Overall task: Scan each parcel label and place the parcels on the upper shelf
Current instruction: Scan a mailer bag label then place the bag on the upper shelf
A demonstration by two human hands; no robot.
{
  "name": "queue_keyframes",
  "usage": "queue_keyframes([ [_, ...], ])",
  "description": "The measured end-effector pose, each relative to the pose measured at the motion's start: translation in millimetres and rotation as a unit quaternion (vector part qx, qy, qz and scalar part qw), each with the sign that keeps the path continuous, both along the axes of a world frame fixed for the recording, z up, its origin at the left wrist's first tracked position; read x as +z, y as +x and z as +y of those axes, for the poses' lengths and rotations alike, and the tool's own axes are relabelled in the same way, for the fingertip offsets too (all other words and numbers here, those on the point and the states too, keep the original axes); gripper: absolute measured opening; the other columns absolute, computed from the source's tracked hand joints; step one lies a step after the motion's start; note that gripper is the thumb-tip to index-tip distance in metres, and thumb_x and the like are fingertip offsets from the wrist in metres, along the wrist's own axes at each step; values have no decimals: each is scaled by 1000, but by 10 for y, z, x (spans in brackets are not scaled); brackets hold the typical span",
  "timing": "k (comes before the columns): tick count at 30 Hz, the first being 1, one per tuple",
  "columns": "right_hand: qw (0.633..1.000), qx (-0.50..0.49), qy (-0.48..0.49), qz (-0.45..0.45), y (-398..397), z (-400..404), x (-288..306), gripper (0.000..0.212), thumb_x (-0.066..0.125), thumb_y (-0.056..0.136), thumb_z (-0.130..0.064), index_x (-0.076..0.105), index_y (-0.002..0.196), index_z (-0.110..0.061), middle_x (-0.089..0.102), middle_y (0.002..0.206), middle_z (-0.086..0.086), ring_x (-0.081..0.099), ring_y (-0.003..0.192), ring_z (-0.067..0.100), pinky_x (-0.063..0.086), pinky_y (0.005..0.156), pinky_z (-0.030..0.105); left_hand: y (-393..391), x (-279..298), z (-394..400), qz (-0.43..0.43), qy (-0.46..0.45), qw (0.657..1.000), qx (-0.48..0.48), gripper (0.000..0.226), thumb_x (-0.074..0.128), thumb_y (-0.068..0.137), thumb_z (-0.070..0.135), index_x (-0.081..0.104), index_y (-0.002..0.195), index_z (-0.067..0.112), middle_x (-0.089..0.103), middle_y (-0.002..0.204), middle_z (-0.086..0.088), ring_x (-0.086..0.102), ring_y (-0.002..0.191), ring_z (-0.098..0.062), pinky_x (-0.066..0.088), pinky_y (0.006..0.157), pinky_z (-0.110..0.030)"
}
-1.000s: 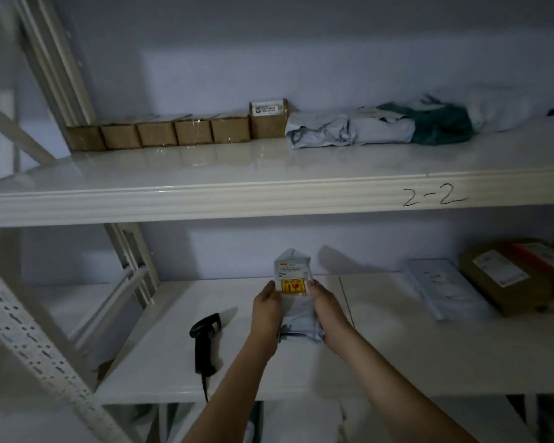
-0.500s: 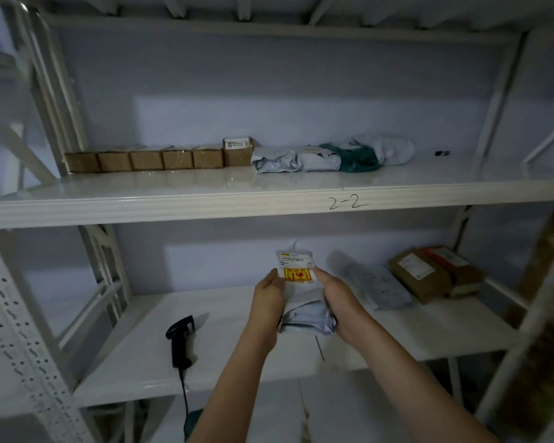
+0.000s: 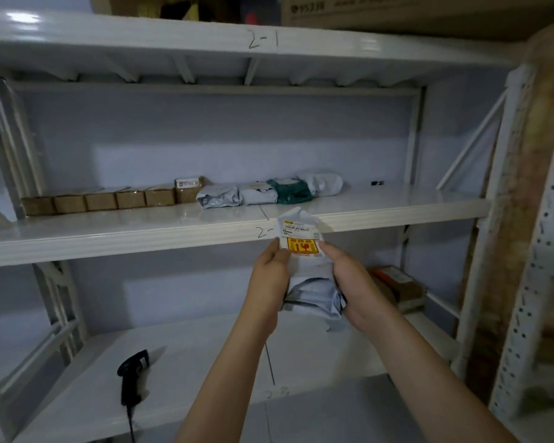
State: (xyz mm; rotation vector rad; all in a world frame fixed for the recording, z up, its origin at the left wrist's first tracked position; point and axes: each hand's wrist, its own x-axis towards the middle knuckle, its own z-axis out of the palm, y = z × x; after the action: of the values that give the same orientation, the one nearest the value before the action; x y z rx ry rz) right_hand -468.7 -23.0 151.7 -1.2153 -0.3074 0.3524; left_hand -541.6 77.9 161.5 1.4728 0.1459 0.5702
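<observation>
A grey plastic mailer parcel point(image 3: 311, 292) with a white label and a yellow-and-red sticker is held upright in front of the upper shelf's point(image 3: 141, 231) front edge. My left hand point(image 3: 271, 273) grips its left side and my right hand point(image 3: 349, 282) its right side. On the upper shelf stands a row of brown boxes point(image 3: 109, 199), then grey mailers point(image 3: 237, 195), a green one point(image 3: 290, 190) and another pale one point(image 3: 323, 182). The black handheld scanner point(image 3: 131, 375) lies on the lower shelf point(image 3: 205, 356), left of my arms.
Brown cardboard parcels point(image 3: 397, 286) sit at the right end of the lower shelf. White perforated uprights point(image 3: 531, 251) stand at the right, and slanted braces point(image 3: 58, 302) at the left. A top shelf marked 2-1 point(image 3: 263, 39) carries cartons.
The parcel has risen in both hands from over the lower shelf to the level of the upper shelf's front edge. The camera has tilted up and pulled back, showing the top shelf.
</observation>
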Motion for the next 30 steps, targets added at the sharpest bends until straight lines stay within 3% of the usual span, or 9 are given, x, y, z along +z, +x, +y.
queue_keyframes([
  [5,999,-7,-3,-37,428,-639,209,30,50,102,-30,69,119,-13,77,106,14,72,103,33,53,100,49,383,197,-677,-27,13,1000,-1,32,41,100,14,67,101,32,72,100,9,66,89,-3,50,73,-20],
  [8,998,-16,-13,-63,703,-979,297,31,48,103,-31,68,119,-14,77,106,11,73,100,30,57,92,41,653,283,-1035,-39,16,999,29,32,50,93,24,73,83,45,67,108,4,65,100,-13,51,93,-34],
  [11,994,-30,-30,-96,1025,-1291,397,31,45,105,-30,67,121,-15,76,107,10,73,99,26,56,78,33,1084,292,-1314,-35,32,998,37,21,52,85,39,68,98,46,52,131,0,59,114,-20,45,103,-46],
  [14,991,-59,-55,-107,1346,-1455,433,33,44,105,-31,68,121,-15,75,109,15,71,102,32,57,88,40,1423,339,-1514,-29,43,998,46,18,48,89,37,65,93,43,47,129,2,58,112,-19,46,101,-42],
  [18,991,-67,-61,-103,1849,-1495,502,36,45,101,-39,71,115,-18,68,114,30,63,109,49,49,100,59,2033,325,-1503,-22,83,994,63,36,44,78,47,67,105,42,56,125,-1,60,110,-21,46,101,-46],
  [21,988,-81,-65,-115,2281,-1442,618,36,46,101,-38,70,115,-14,74,106,20,69,103,41,52,100,52,2372,447,-1490,-15,128,988,82,45,41,82,45,62,121,34,55,124,1,57,111,-20,44,102,-43],
  [25,982,-93,-89,-142,2896,-1296,824,49,48,89,-48,68,113,-11,63,117,35,62,107,53,51,84,47,2772,706,-1367,-15,155,986,53,29,41,96,25,54,122,20,61,111,1,58,100,-18,47,85,-31],
  [28,982,-91,-102,-132,3333,-1182,943,48,49,91,-49,70,112,-10,64,108,37,59,78,36,49,73,42,3140,843,-1145,-5,176,984,23,21,41,99,20,49,118,19,58,103,5,53,87,-6,40,69,-20],
  [30,980,-93,-117,-131,3615,-1102,1031,52,51,90,-51,71,114,-9,69,100,30,55,77,29,44,71,36,3409,896,-998,11,218,976,7,20,47,97,23,48,117,22,59,103,10,54,89,-5,41,72,-22],
])
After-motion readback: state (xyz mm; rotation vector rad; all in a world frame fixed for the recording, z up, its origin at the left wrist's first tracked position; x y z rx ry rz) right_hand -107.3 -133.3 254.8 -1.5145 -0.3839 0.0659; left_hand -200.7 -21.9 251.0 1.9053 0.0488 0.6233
